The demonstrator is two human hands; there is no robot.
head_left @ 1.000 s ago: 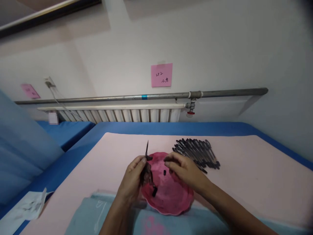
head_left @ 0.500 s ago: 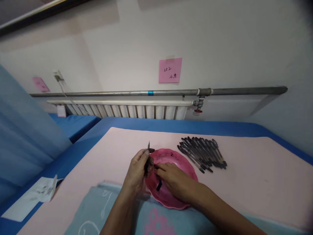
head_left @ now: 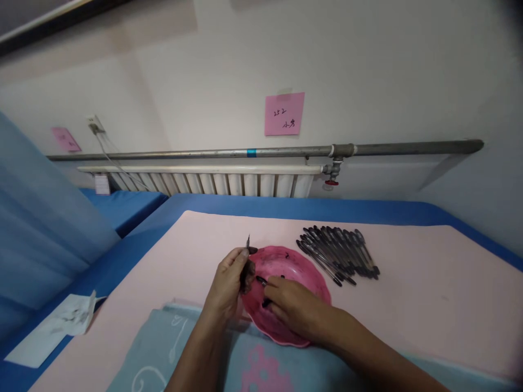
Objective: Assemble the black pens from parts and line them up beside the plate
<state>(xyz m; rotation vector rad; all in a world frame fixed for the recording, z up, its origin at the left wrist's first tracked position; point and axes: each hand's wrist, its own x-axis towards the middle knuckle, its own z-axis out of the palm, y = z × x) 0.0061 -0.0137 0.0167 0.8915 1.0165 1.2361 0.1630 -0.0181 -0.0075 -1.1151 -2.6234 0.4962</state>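
My left hand (head_left: 229, 280) is closed around a pen (head_left: 248, 242), its thin tip pointing up; ink blackens the fingers. My right hand (head_left: 296, 305) reaches over the pink scalloped plate (head_left: 308, 268), its fingers pinching a small black pen cap (head_left: 261, 280). Another small black piece shows just under those fingers, its kind unclear. Dark ink smears mark the plate. To the right of the plate lies a slanted row of several clear pens with black caps (head_left: 337, 253).
The pink sheet (head_left: 425, 283) covers a blue padded bed (head_left: 286, 208). A patterned blue-grey cloth (head_left: 196, 348) lies in front. Ink-stained white paper (head_left: 49, 329) rests at the left edge, near a blue curtain (head_left: 41, 234). Behind stand a radiator (head_left: 229, 182) and a pipe (head_left: 183, 155).
My right hand has turned and drawn slightly right, and the black cap at its fingertips now shows more plainly. My left hand keeps the pen upright in nearly the same spot.
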